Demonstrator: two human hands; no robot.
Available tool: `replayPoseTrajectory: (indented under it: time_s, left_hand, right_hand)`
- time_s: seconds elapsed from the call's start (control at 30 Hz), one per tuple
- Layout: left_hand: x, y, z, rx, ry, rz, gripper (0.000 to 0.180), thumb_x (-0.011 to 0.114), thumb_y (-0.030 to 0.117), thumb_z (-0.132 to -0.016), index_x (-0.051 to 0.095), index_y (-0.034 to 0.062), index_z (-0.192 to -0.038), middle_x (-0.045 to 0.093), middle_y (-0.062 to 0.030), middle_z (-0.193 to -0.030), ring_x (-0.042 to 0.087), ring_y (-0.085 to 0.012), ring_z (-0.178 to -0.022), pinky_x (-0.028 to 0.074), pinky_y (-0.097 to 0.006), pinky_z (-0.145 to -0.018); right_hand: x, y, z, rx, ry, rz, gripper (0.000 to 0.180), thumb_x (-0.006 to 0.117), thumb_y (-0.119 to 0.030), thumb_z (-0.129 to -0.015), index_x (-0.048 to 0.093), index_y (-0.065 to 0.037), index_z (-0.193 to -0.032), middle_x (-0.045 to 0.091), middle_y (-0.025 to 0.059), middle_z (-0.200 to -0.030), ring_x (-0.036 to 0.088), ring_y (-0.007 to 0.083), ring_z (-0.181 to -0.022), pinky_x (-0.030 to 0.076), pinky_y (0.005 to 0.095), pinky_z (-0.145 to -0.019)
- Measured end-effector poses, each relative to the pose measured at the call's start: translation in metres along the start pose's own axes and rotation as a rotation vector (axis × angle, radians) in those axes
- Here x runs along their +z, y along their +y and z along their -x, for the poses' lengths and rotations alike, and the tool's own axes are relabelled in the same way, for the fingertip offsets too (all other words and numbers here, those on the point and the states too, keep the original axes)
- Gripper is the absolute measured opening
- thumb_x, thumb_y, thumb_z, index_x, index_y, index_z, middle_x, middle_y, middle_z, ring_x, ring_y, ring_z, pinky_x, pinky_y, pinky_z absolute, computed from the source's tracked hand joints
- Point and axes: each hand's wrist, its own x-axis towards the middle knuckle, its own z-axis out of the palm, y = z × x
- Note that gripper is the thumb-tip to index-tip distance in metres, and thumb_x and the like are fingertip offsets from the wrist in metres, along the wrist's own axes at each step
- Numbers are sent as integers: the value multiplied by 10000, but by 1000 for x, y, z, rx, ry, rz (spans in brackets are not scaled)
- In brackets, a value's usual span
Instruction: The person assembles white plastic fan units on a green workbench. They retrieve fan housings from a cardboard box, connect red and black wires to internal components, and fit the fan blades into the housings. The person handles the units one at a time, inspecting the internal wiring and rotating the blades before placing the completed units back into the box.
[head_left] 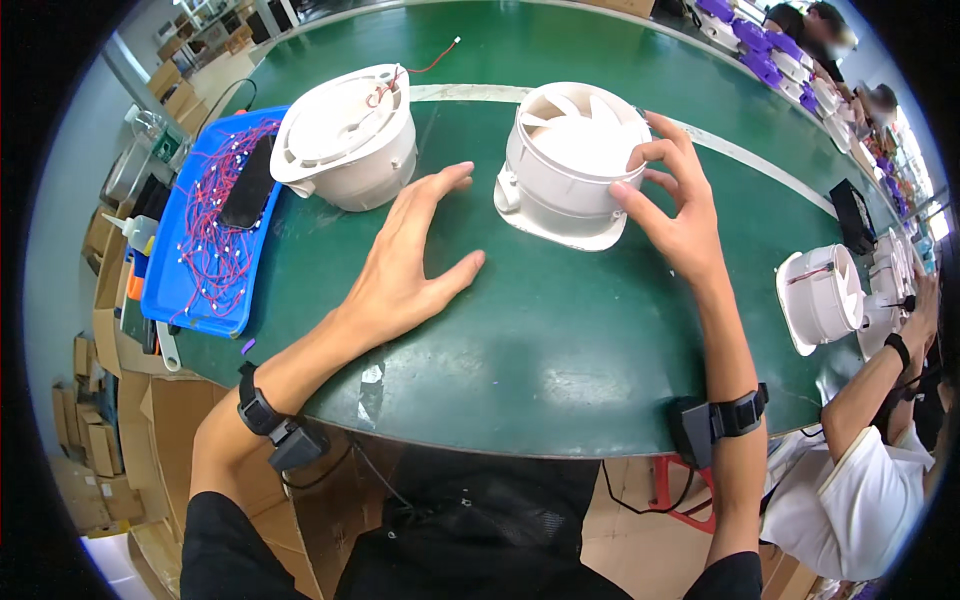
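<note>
At left on the green table (pixel 560 345), blue tray (pixel 163 288) with red wires (pixel 212 270), black phone (pixel 248 185) on top. Next, white fan housing (pixel 368 165), red lead trailing off. Left hand (pixel 400 268) spread, near that housing. Centre: second fan housing (pixel 565 190), blades up; right hand (pixel 682 205) pinching its right rim. Far right: third fan housing (pixel 828 300), near co-worker's arm (pixel 868 392).

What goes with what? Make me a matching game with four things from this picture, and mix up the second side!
Things:
1. tray
2. wires
3. left hand
4. right hand

Clues:
A. touching a white fan
B. pinkish-red and tangled
C. open and holding nothing
D. blue

Right pairs: 1-D, 2-B, 3-C, 4-A
</note>
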Motion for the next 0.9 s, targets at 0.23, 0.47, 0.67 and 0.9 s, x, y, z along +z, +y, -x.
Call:
replayPoseTrajectory:
  time_s: [0.23, 0.47, 0.67, 0.9]
  left_hand:
    - [16, 5, -54, -10, 83, 294, 546, 578, 145, -927, 380, 28, -1422, 485, -185, -1403, 462, -273, -1310, 365, -418, -1083]
    - [49, -27, -92, -77, 66, 713, 573, 368, 339, -1009, 370, -47, -1434, 471, -233, -1417, 434, -313, -1336, 306, -346, -1108]
    - [34, -29, -88, 72, 53, 687, 573, 383, 320, -983, 413, -48, -1421, 505, -184, -1371, 449, -265, -1299, 287, -353, -1115]
    - [39, -9, -80, 159, -48, 793, 870, 473, 510, -915, 139, 0, -1535, 270, -198, -1528, 249, -299, -1435, 186, -383, -1167]
  right_hand:
    - [6, 9, 5, 134, -27, -105, 987, 837, -380, -708, 288, -75, -1470, 425, 272, -1419, 438, 385, -1320, 394, 487, -1062]
    - [7, 16, 3, 232, -32, -150, 1105, 835, -416, -710, 171, -71, -1522, 468, 321, -1363, 538, 394, -1215, 419, 461, -1039]
    - [-4, 12, 2, 353, -54, -478, 787, 622, -451, -902, 284, -42, -1483, 532, 209, -1308, 556, 267, -1160, 442, 375, -981]
    - [8, 8, 14, 736, 151, -995, 558, 436, -488, -989, 504, -59, -1339, 594, 114, -1255, 595, 212, -1119, 508, 373, -958]
